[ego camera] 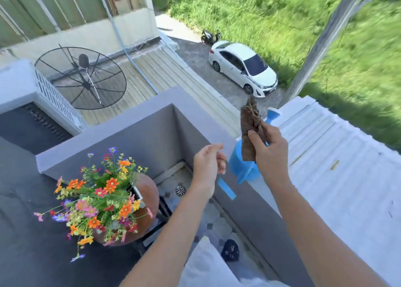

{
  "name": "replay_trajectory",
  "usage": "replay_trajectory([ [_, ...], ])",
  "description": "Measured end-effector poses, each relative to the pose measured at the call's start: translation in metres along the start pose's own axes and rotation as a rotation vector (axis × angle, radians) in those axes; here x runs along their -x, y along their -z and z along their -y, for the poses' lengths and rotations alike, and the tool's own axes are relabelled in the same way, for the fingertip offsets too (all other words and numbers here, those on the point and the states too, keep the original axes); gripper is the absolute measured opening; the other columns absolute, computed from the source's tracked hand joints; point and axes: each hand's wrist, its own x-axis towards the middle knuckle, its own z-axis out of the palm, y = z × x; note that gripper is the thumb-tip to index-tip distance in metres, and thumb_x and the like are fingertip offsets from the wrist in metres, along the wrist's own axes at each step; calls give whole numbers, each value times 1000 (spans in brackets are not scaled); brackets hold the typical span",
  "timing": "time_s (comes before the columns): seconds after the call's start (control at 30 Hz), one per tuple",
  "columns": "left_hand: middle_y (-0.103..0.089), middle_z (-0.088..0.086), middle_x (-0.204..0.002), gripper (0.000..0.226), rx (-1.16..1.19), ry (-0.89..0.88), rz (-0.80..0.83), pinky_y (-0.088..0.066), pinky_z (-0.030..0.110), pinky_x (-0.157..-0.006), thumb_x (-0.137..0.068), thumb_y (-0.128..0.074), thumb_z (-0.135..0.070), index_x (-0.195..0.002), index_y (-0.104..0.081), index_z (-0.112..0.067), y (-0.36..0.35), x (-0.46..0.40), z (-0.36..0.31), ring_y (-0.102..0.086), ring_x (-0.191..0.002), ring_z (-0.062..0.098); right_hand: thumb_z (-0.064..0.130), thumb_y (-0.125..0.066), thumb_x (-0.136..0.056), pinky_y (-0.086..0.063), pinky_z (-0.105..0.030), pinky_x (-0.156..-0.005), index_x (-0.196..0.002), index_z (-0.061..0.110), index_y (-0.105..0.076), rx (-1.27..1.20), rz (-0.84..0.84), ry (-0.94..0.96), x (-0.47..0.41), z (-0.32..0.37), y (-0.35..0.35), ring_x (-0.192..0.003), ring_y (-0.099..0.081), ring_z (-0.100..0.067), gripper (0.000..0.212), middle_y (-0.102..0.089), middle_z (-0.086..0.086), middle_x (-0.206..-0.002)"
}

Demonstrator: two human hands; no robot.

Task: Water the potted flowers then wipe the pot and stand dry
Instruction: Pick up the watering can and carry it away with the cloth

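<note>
Brown, frayed woven cloth (251, 128): bunched lengthwise, long axis near upright, ragged tip pointing up and away over the wall; pinched at its lower half between thumb and fingers of the right hand (270, 154).

Left hand (208, 167): empty, fingers loosely curled and narrow, hovering just beside the right hand, apart from the cloth.

Blue plastic watering can (243, 167): standing on top of the grey balcony wall (141, 136), spout pointing up and away; its middle hidden behind the cloth and right hand. Contents cannot be seen.

Round terracotta clay pot (149, 191): lower left, holding a dense bunch of orange, pink, purple and yellow flowers (102, 197) that cover most of its mouth; a white inner rim shows at the top.

Dark stand (161, 210): only slats at the pot's right visible, the rest hidden.

Strip of blue tape (226, 189): stuck on the inner wall face.

Round metal floor drain (180, 190): in the tiled corner.
</note>
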Motion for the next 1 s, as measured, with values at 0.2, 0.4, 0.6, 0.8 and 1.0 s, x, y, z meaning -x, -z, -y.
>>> replay_trajectory([
  [0.2, -50, -3, -49, 27, 268, 372, 122, -32, 17, -33, -100, -50, -25, -84, -62, -7, -92, -4, 36, -39, -32, 6, 34, -70, -78, -53, -60, -90, -114, 37, -70, -21, -144, -99, -34, -24, 79, -105, -66, -34, 36, -69, -10, -113],
  [0.4, -52, 3, -61, 35, 561, 461, -6, -31, 17, -31, -100, -48, -40, -81, -49, -11, -153, -28, 90, -40, -29, 8, 32, -72, -76, -54, -60, -90, -112, 35, -72, -43, -156, -168, -55, -50, 127, -104, -69, -29, 36, -69, -9, -113],
  [0.6, -56, -4, -79, 49, 715, 283, -113, -35, 19, -37, -90, -62, -46, -123, -56, -11, -188, -60, 102, -43, -42, 5, 4, -69, -87, -55, -53, -92, -110, 29, -71, -62, -79, -177, -78, -63, 147, -102, -67, -15, 34, -66, 0, -110],
  [0.8, -61, -2, -87, 38, 652, 250, -197, -34, 20, -37, -93, -60, -41, -111, -58, -8, -186, -69, 97, -41, -43, 6, 6, -70, -86, -53, -50, -97, -105, 40, -72, -98, 33, -180, -95, -72, 132, -105, -67, -14, 39, -68, 0, -115],
  [1.0, -59, -2, -73, 26, 479, 228, -146, -33, 20, -38, -97, -54, -36, -102, -57, -10, -138, -62, 73, -42, -38, 5, 4, -72, -86, -52, -48, -101, -115, 24, -74, -111, 160, -176, -99, -77, 106, -105, -68, -15, 35, -72, 5, -109],
])
